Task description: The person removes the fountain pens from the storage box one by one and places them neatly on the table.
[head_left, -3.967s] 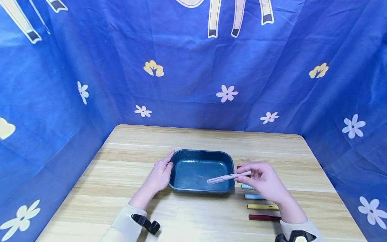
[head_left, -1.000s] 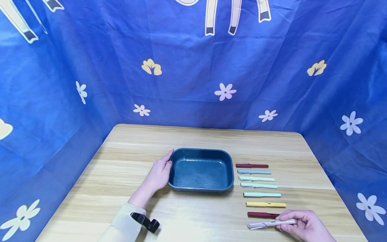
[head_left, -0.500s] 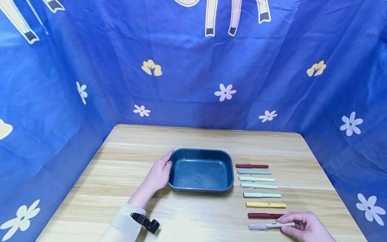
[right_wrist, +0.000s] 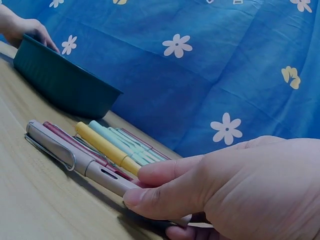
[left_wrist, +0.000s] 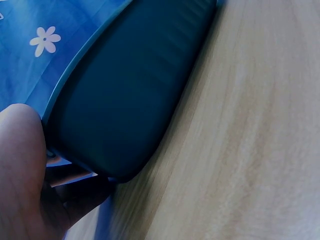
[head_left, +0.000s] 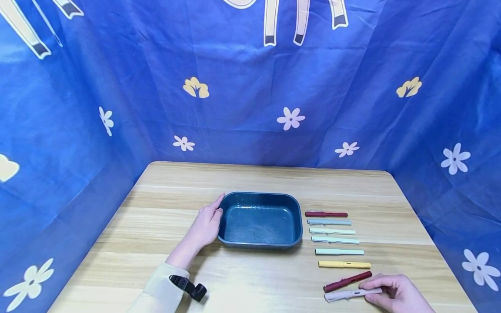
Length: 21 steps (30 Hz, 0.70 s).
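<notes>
My left hand (head_left: 205,222) grips the left end of a dark teal rectangular box (head_left: 260,245), its thumb and fingers at the rim. In the left wrist view the box's outer wall (left_wrist: 120,100) fills the middle. My right hand (head_left: 397,292) pinches a pale lilac fountain pen (head_left: 344,295) by its barrel end, low at the table's front right. The pen's wire clip shows in the right wrist view. Close behind lies a dark red pen (head_left: 346,281), slanted with its right end farther back. I cannot tell whether the two pens touch.
Behind those lie a yellow pen (head_left: 344,264), several pale green and blue pens (head_left: 339,252), and another dark red pen (head_left: 326,214), in a column right of the box. A blue patterned curtain (head_left: 242,108) encloses the wooden table (head_left: 164,200).
My right hand has brought the lilac pen from over the box to the front right. The nearer dark red pen has turned from straight to slanted. My left hand stays on the box.
</notes>
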Tool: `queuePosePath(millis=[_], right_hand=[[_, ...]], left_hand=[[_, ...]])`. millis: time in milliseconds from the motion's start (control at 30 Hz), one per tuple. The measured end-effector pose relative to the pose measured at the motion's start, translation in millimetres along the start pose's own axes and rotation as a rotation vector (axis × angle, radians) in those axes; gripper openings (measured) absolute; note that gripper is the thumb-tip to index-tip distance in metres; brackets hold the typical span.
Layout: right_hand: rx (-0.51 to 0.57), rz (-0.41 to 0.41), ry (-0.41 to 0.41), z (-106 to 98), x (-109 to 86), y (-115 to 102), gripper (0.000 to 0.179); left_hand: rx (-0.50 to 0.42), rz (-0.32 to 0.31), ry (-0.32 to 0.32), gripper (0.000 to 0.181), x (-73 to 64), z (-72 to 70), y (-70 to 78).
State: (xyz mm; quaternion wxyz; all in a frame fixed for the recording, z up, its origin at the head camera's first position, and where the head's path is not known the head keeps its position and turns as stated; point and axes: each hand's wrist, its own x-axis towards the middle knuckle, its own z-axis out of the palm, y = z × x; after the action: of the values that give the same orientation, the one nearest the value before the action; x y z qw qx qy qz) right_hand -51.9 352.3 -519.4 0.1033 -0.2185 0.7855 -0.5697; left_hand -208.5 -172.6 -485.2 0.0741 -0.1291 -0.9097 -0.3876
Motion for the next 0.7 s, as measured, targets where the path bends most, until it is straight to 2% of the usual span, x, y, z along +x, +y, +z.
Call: queuePosePath(millis=[133,267,700], right_hand=[[-0.048,-0.061,0.021,2.6,0.3,-2.6,0.023],[-0.118,-0.076,0.049,4.6,0.7,-3.7,0.023],[-0.293,-0.060,0.163,13.1,3.6,-2.0,0.024]], left_hand=[[-0.004,-0.005,-0.004,0.048,-0.5,0.4,-0.5],[-0.011,-0.006,-0.001,0.048,-0.8,0.7,-0.8],[-0.010,-0.006,0.002,0.048,-2.0,2.0,-1.4]])
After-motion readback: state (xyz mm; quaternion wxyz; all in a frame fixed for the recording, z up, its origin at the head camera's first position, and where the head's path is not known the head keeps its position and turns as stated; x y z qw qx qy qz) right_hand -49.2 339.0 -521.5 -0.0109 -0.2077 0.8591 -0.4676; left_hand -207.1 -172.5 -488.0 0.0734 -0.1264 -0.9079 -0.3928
